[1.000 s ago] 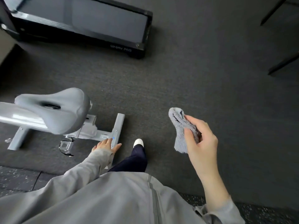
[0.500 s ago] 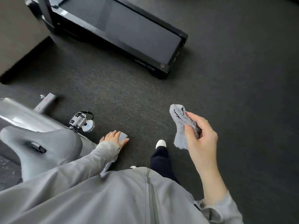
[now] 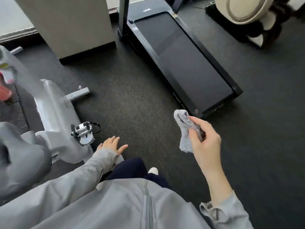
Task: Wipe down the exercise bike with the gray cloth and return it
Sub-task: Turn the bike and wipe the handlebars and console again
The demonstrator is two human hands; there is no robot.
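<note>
The light grey exercise bike point(image 3: 54, 116) stands at the left, its blurred saddle point(image 3: 18, 156) low at the left edge and a metal pedal point(image 3: 84, 128) sticking out toward me. My right hand point(image 3: 205, 141) is held out over the dark floor, shut on the bunched gray cloth point(image 3: 184, 131), which hangs down from my fingers. Near the bike's rear foot my left hand point(image 3: 112, 145) hangs with fingers spread, holding nothing and touching nothing I can make out.
A black treadmill point(image 3: 181, 57) lies on the floor ahead, just beyond the cloth. A beige pillar point(image 3: 69, 22) rises at the back left. A cream round machine point(image 3: 247, 12) sits top right. Dark carpet point(image 3: 132, 96) spreads between bike and treadmill.
The view has swung left and upward, bringing the pillar and the whole treadmill into sight. My right hand keeps the cloth in the same grip. My left hand has come off the bike's rear foot.
</note>
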